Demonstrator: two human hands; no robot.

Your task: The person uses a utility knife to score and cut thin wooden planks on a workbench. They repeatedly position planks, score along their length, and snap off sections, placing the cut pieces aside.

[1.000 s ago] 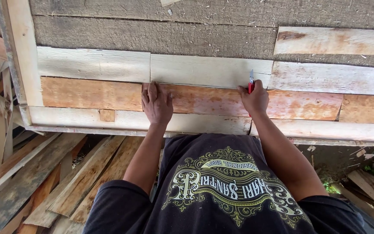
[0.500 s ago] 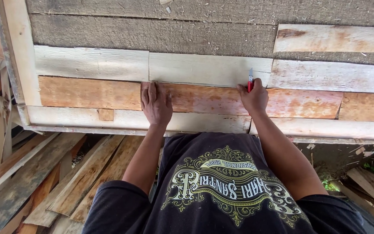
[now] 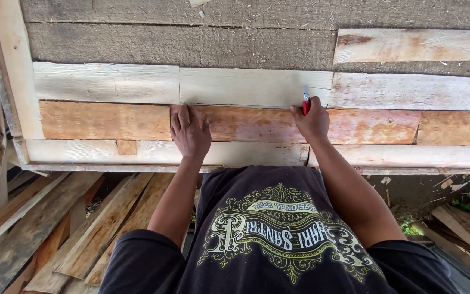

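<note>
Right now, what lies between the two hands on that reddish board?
In the head view, only bare reddish board runs between the left hand, pressed flat, and the right hand holding a red marker. Nothing else sits there.

Bright, even daylight, soft shadows, sharp focus throughout.

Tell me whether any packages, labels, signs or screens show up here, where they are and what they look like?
No packages, signs or screens.
Printed emblem on the black shirt: bottom centre, below both arms; ornate scrollwork and banner shapes in pale yellow and white.
Red marking tool: in the right hand, against the pale plank; slim, red with a light tip; any label is too small to tell.
</note>
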